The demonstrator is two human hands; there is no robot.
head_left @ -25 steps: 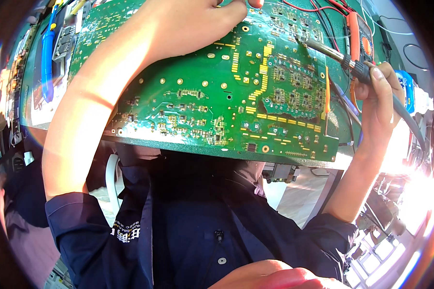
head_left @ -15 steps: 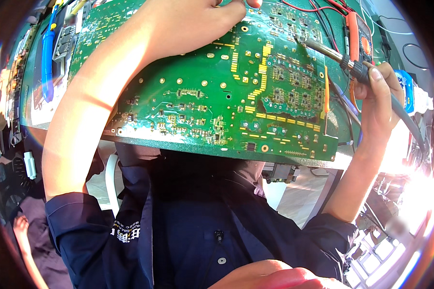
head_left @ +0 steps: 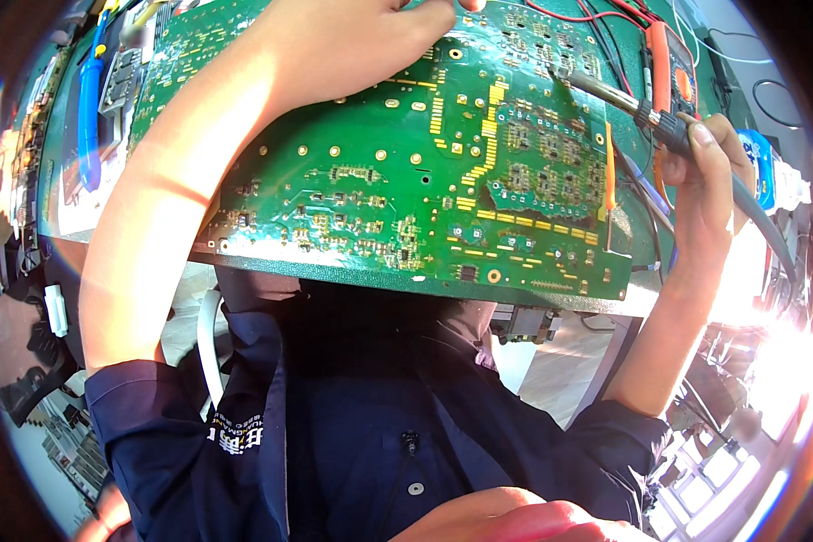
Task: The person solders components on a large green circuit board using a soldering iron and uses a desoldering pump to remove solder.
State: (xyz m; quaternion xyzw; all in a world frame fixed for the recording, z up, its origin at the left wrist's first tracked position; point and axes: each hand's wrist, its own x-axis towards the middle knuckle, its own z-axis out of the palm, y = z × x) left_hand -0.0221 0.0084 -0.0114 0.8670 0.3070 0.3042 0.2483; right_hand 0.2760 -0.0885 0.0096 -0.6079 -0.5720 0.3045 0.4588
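Observation:
A large green circuit board (head_left: 352, 135) lies on the table before me, with rows of gold pads and many small components. My right hand (head_left: 709, 172) is closed round the grip of a soldering iron (head_left: 619, 95). Its metal tip points left and reaches the components at the board's upper right; whether it touches them I cannot tell. My left hand (head_left: 361, 45) rests over the upper part of the board, fingers bent. The top edge of the view cuts off its fingertips, so anything pinched there is hidden.
An orange and black multimeter (head_left: 673, 68) with red and black leads lies at the far right. Near it stands a bottle with a blue label (head_left: 757, 167). To the left lies a blue pen-shaped tool (head_left: 90, 117). The iron's thick cable (head_left: 768, 226) trails down at right.
The board has slid very slightly left. Both hands and the iron stay almost where they were. At the lower left, another person's arm and dark clothing have shifted mostly out of view.

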